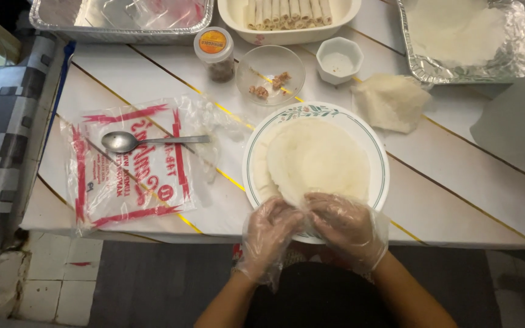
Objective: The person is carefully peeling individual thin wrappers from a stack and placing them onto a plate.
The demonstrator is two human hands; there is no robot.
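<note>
At the near edge of the bench (171,79), a white surface of wide planks with thin gold-and-brown seams running diagonally, sits a round plate (377,159) with a green leaf-pattern rim. On the plate lies a pale round wrapper (317,159), flat, its near edge under the fingers. Left hand (270,231) and right hand (346,226), both in loose clear plastic gloves, meet at that near edge; each grip is pinched on the wrapper's rim, fingers curled, thumbs hidden.

Left of the plate: a clear plastic bag (130,165) with red print, flattened on the bench, a metal spoon (130,141) lying across it, bowl to the left. Beyond the plate: a small glass bowl (271,71) with a few brown bits of filling, a small jar (214,53) with an orange lid, a small white cup (339,59). Right of the cup, a crumpled pale sheet (391,101) rests on the bench, apart from the plate.

Far edge: a foil tray (123,21) at left covered with clear film, a white dish (287,21) holding a row of rolled pieces, a second foil tray (521,58) at right with pale sheets inside.

Room: a grey-and-black patterned cloth (4,121) hangs beside the bench at left; worn pale floor tiles (41,285) below it; darker floor beneath the bench edge.
</note>
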